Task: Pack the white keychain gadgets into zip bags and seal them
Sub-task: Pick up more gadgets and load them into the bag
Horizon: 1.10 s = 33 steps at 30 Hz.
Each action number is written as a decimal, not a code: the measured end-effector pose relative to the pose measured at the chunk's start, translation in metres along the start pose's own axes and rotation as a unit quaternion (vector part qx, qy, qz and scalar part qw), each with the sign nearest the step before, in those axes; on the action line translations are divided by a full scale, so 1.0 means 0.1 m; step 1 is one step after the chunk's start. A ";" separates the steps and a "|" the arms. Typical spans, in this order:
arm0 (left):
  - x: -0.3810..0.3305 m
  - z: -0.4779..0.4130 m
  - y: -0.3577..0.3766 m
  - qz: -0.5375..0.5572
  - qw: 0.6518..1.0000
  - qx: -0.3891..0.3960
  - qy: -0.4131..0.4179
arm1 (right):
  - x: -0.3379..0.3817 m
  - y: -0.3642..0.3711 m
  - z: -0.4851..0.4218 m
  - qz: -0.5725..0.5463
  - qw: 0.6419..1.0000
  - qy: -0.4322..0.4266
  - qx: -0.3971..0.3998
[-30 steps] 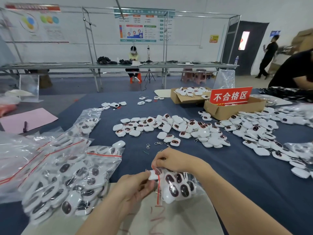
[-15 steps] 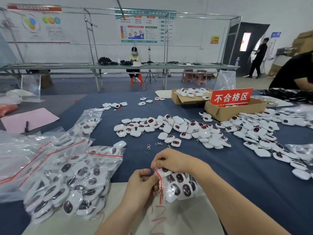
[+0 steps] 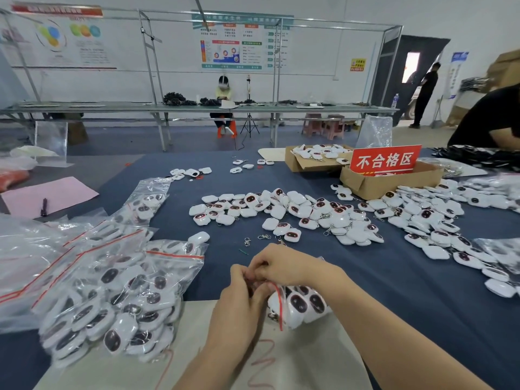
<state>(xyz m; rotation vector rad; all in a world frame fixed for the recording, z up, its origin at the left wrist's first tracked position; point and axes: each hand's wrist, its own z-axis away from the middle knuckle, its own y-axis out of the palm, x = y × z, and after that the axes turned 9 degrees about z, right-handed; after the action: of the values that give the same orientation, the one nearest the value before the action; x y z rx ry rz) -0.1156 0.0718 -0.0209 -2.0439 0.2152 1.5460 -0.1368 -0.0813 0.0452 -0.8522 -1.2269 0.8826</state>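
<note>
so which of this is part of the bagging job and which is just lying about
In the job: zip bag, pinched by left hand and right hand; loose white gadgets; filled bags at left.
Lying about: pink sheet; pen; cardboard box with red sign.

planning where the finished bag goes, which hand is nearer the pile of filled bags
Left. The left hand sits just right of the pile of filled bags; the right hand is farther right, past the left. Both pinch the zip bag.

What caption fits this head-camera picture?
Left hand and right hand pinch the top of a gadget-filled bag.
</note>
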 end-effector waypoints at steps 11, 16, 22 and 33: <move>0.24 -0.11 -0.24 0.220 0.973 0.055 -0.047 | -0.47 -0.13 0.07 -0.260 0.926 0.084 -0.260; 0.21 -0.23 -0.19 0.239 0.970 -0.021 -0.046 | -0.85 -0.04 0.08 -0.353 0.866 0.157 -0.319; 0.23 -0.53 -0.01 0.058 0.996 -0.061 0.042 | -1.18 0.03 -0.04 -0.317 0.849 0.239 -0.350; 0.26 -1.33 0.38 -0.196 0.976 0.019 0.095 | -1.31 0.04 -0.26 -0.132 0.922 0.234 -0.278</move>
<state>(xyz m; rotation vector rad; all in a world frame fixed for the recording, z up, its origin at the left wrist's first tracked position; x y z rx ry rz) -0.0130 -0.0240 -0.0341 -2.0527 -0.0838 1.1005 -0.1266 -0.2002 -0.0150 -1.2287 -1.1347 0.0774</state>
